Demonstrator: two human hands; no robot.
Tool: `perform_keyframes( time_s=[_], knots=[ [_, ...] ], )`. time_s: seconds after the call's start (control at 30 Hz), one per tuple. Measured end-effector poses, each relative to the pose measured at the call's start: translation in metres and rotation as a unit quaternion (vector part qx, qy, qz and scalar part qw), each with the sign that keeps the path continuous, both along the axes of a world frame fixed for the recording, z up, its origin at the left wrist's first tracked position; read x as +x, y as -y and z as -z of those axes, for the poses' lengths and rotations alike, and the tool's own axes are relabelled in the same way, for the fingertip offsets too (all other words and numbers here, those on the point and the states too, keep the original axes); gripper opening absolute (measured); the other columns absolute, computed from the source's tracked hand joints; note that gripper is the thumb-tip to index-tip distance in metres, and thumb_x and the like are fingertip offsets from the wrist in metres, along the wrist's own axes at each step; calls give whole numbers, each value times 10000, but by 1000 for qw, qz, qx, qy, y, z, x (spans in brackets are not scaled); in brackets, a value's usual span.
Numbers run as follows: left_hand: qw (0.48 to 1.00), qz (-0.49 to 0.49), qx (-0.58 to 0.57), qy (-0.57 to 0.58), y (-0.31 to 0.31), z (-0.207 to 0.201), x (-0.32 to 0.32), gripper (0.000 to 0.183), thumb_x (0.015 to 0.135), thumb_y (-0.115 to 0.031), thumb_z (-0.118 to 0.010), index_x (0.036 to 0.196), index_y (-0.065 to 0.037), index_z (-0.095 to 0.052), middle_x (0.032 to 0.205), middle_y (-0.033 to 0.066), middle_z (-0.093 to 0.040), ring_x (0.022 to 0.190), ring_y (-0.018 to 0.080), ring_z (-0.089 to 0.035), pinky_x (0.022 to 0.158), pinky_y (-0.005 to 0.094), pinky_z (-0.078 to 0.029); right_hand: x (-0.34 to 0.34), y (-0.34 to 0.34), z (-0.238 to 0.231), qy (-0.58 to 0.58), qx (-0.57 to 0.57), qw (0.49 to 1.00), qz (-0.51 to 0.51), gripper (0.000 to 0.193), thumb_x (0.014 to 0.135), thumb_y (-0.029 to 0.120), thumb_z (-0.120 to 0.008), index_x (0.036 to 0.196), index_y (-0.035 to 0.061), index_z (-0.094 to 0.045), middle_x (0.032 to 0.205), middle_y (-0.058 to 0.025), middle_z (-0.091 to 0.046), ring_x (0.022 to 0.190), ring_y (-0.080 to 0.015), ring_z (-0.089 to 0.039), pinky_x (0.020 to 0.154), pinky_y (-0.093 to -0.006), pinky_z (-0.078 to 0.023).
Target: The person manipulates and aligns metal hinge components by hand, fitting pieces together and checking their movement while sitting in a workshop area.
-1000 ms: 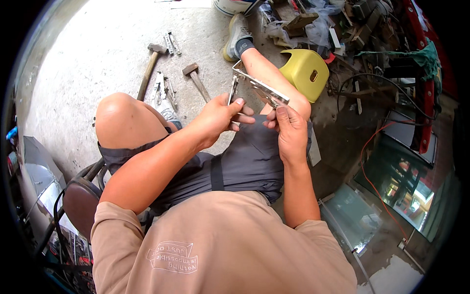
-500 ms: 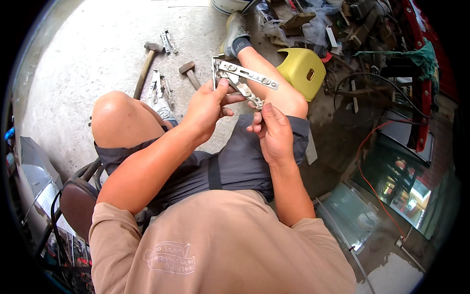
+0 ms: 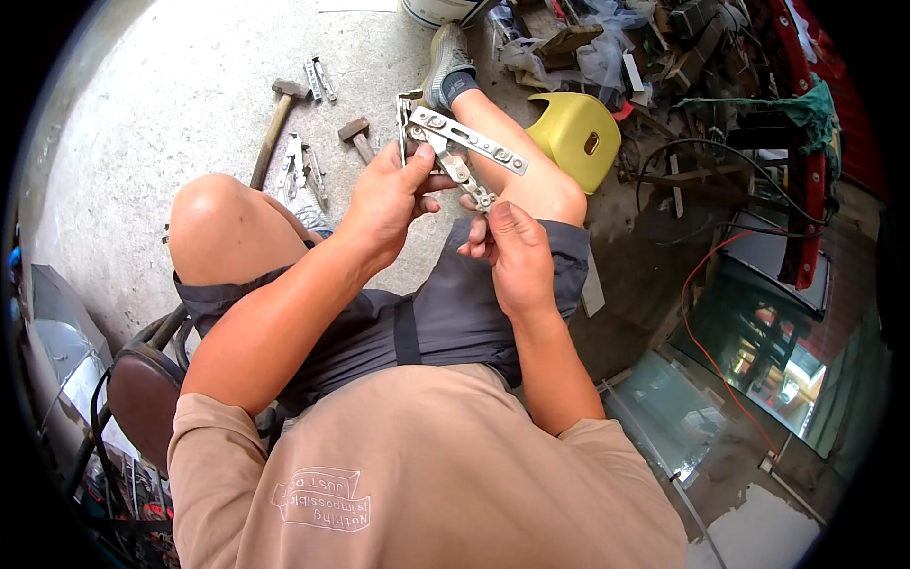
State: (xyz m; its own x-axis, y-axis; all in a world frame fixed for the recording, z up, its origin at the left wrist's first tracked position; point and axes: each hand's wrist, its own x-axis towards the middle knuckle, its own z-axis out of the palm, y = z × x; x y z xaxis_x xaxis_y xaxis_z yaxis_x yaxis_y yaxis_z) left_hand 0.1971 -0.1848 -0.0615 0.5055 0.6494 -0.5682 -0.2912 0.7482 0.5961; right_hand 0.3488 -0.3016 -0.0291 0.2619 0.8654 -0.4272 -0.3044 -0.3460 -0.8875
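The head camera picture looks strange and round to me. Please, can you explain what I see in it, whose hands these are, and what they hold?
The camera sits on a person's head and looks down, so its wide lens bends the edges. The person sits on a stool over a concrete floor. Both arms entering from below are their own. The left hand and the right hand together hold a folding metal hinge made of flat perforated bars. On the floor lie two hammers and more metal hinge parts. A yellow plastic stool stands beside the person's right leg, with clutter behind it.
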Motion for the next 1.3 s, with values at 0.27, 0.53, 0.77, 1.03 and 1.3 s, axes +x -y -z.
perform_keyframes(
  time_s=[0.27, 0.53, 0.77, 1.03, 1.3],
  knots=[
    [999, -4, 26, 30, 1, -1, -2, 259, 1131, -314, -589, 1301, -119, -593, 1230, 31, -742, 1013, 110, -686, 693, 222, -467, 2, 2, 0, 89, 11, 995, -34, 461, 1170, 347, -500, 1097, -51, -721, 798, -26, -657, 731, -100, -627, 709, -245, -517],
    [998, -6, 40, 53, 0, -6, -4, 287, 1130, -326, -590, 1324, -115, -583, 1222, 36, -748, 1008, 112, -688, 688, 219, -474, -7, 4, -3, 53, 9, 998, -12, 462, 1171, 351, -497, 1089, -43, -724, 789, -23, -648, 711, -104, -615, 693, -246, -508],
    [998, -4, 36, 53, -1, -6, -6, 247, 1138, -317, -574, 1289, -122, -586, 1250, 31, -746, 968, 102, -693, 702, 224, -519, -3, 4, -5, 24, 14, 999, -17, 583, 1181, 449, -403, 1152, -33, -730, 808, -18, -649, 727, -108, -620, 717, -248, -519],
    [998, -17, 26, 59, -3, -4, -6, 232, 1134, -303, -585, 1278, -122, -591, 1249, 38, -743, 970, 113, -694, 701, 226, -521, -3, 4, -7, 21, 20, 999, -16, 589, 1192, 440, -372, 1189, -34, -721, 819, -21, -653, 741, -111, -628, 736, -253, -529],
    [998, -20, 26, 54, -2, -9, -6, 290, 1117, -325, -613, 1316, -114, -611, 1172, 29, -759, 959, 106, -683, 673, 206, -463, -3, 4, -6, 60, 35, 997, -41, 401, 1165, 296, -506, 1052, -43, -688, 793, -28, -625, 730, -116, -607, 714, -266, -525]
  ],
)
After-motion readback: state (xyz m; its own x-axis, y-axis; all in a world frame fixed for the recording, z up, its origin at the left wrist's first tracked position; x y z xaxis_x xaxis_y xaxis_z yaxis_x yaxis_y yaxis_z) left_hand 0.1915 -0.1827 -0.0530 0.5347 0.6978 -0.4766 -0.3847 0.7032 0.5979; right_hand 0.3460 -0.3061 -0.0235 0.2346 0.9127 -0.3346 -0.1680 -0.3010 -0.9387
